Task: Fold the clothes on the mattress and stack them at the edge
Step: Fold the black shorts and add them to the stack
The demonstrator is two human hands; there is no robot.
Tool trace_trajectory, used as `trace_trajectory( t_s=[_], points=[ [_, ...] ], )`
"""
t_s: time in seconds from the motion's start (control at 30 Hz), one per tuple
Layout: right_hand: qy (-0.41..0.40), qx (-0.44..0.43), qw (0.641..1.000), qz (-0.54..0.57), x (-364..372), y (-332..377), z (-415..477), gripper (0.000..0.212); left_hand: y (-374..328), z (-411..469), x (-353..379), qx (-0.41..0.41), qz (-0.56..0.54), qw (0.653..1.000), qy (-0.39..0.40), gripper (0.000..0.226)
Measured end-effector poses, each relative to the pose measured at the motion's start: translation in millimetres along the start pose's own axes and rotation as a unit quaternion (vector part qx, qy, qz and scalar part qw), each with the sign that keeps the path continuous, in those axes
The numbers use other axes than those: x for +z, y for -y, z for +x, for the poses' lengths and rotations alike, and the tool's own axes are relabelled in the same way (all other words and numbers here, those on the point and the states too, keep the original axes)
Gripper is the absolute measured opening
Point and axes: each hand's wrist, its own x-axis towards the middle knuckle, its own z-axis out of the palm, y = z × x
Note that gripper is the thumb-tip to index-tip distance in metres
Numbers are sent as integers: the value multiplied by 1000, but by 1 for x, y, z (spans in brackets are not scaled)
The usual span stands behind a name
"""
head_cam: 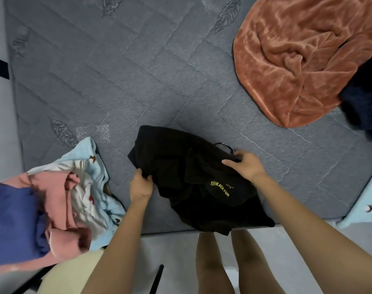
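Head: crumpled black garment (170,151), yellow-lettered

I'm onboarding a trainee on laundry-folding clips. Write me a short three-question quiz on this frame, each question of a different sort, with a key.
1. True or false: the left hand and the right hand both hold the shirt.
2. Multiple choice: where on the mattress does the orange blanket lie? A) far right B) near left C) centre
3. Fill in: the yellow print on the shirt reads "BLACK ___".
Key: 1 true; 2 A; 3 FUN.
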Motion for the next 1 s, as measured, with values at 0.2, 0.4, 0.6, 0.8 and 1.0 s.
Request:
trace_trajectory(
  t_s=[0.2,0.4,0.6,0.8,1.0],
  points=[
    [-19,-36,997,-72,-3,-2,-11,36,-30,3,-13,91,-113,978,-147,40],
    [31,2,997,70,-8,-11,-17,53,-74,41,-16,194,-99,975,-51,52],
    [-10,-9,998,69,-8,-21,-21,46,-104,65,-4,294,98,950,48,47],
    [-7,-48,999,0,-10,-25,-22,36,-121,61,19,361,292,875,136,48],
    [85,-1,995,-50,-21,-21,-22,23,-149,58,15,336,495,793,112,44]
  ],
)
